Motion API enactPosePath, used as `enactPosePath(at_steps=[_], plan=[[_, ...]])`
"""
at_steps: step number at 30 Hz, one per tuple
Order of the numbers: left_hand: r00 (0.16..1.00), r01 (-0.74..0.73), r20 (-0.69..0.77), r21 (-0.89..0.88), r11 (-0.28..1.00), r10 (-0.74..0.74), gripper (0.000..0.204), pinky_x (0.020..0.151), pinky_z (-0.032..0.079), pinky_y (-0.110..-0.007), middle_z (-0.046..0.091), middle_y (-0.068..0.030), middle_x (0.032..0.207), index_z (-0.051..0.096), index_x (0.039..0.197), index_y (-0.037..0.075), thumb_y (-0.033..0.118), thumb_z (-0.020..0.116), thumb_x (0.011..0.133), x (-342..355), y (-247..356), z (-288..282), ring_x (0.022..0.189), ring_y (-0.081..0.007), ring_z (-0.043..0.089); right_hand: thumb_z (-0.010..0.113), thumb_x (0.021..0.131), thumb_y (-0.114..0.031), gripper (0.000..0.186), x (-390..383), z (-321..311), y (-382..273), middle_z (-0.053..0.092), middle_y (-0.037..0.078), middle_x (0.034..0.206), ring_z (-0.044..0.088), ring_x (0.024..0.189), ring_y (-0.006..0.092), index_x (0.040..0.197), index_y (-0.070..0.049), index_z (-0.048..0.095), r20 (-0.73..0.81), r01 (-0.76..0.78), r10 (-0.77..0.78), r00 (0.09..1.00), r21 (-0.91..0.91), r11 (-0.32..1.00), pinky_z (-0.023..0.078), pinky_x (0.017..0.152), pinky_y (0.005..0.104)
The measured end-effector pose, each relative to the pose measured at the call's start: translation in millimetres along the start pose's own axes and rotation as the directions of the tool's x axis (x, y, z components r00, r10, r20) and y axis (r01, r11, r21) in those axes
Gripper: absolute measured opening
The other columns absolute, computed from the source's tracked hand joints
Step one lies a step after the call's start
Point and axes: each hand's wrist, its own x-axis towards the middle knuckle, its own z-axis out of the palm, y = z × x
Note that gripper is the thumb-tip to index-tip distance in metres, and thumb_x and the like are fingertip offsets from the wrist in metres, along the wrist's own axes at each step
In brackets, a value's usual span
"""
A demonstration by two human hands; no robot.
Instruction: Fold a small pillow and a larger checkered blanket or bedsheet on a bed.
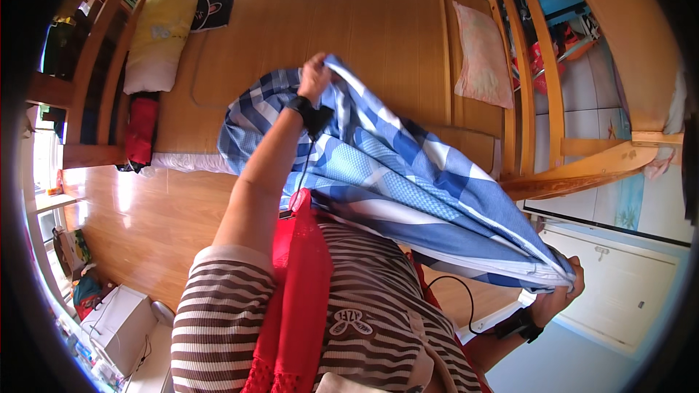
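A blue-and-white checked duvet cover (408,175) hangs in loose folds between my two hands, partly over the bed. My left hand (314,78) reaches out over the bed, closed on the far edge of the cloth. Out to the right and nearer my body, my right hand (571,282) grips a corner, where a whitish seam runs along the edge. Part of the cloth bunches up on the bed to the left of my left forearm. Its underside is mostly hidden.
The wooden bed has a brown mat (313,14) and slatted rails (542,65). A yellow-and-white pillow (162,44) lies left, a pink pillow (482,54) right. A red scarf (291,276) hangs down my front. A white cabinet (601,269) stands right, a white box (120,327) lower left.
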Motion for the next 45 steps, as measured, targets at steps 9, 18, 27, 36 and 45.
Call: enactPosePath(at_steps=[9, 18, 27, 36, 45], plan=[[0.956, -0.285, 0.052, -0.077, 0.955, 0.290, 0.014, 0.073, 0.050, -0.025, 0.065, -0.0049, 0.087, 0.064, 0.094, 0.001, 0.008, 0.055, 0.084, -20.8, 242.2, -93.6, 0.078, -0.0123, 0.062, 0.040, 0.092, -0.014, 0.037, -8.8, -14.4, 10.3, 0.047, 0.018, 0.123, 0.051, 0.111, 0.0272, 0.125, 0.001, 0.041, -0.234, -0.156, 0.142, 0.962, -0.041, 0.987, 0.048, 0.090, 0.0357], [0.928, -0.374, 0.089, 0.215, 0.902, 0.363, 0.054, 0.095, 0.044, -0.030, 0.056, -0.0141, 0.122, 0.043, 0.132, 0.001, 0.023, 0.065, 0.087, 39.9, 219.6, -75.4, 0.111, -0.0214, 0.055, 0.051, 0.088, -0.013, 0.039, 11.2, -4.7, 20.3, 0.051, 0.017, 0.120, 0.053, 0.107, 0.0266, 0.124, 0.002, 0.045, -0.137, -0.091, 0.110, 0.984, 0.141, 0.986, 0.045, 0.093, 0.0377], [0.994, 0.060, -0.103, 0.795, 0.604, 0.037, 0.035, 0.077, 0.050, -0.042, 0.063, -0.0230, 0.094, 0.063, 0.092, 0.000, 0.027, 0.065, 0.070, -33.8, -58.4, -116.9, 0.091, -0.0382, 0.061, 0.055, 0.084, -0.023, 0.037, 8.9, 31.7, -4.5, 0.059, 0.015, 0.096, 0.060, 0.084, 0.0194, 0.104, 0.007, 0.056, 0.154, 0.031, -0.044, 0.987, 0.084, 0.996, 0.047, 0.079, 0.0288], [0.649, 0.619, -0.188, 0.693, 0.369, -0.737, 0.030, 0.055, 0.050, -0.031, 0.065, -0.0127, 0.075, 0.065, 0.076, -0.003, 0.024, 0.071, 0.063, -122.7, -123.8, -91.9, 0.063, -0.0229, 0.063, 0.047, 0.084, -0.007, 0.023, -13.0, 21.4, -20.0, 0.052, 0.016, 0.100, 0.059, 0.084, 0.0246, 0.106, 0.001, 0.050, -0.041, 0.134, -0.133, 0.990, 0.033, 0.990, 0.053, 0.078, 0.0358], [0.810, -0.296, 0.161, 0.942, 0.157, 0.564, 0.019, 0.061, 0.051, -0.043, 0.065, -0.0169, 0.075, 0.068, 0.077, 0.005, 0.021, 0.059, 0.074, 72.2, 36.7, -121.8, 0.071, -0.0358, 0.063, 0.049, 0.092, -0.014, 0.034, 8.7, 9.7, -4.7, 0.054, 0.016, 0.117, 0.055, 0.106, 0.0277, 0.123, -0.001, 0.047, -0.146, -0.169, 0.187, 0.971, 0.124, 0.978, 0.047, 0.092, 0.0385]])
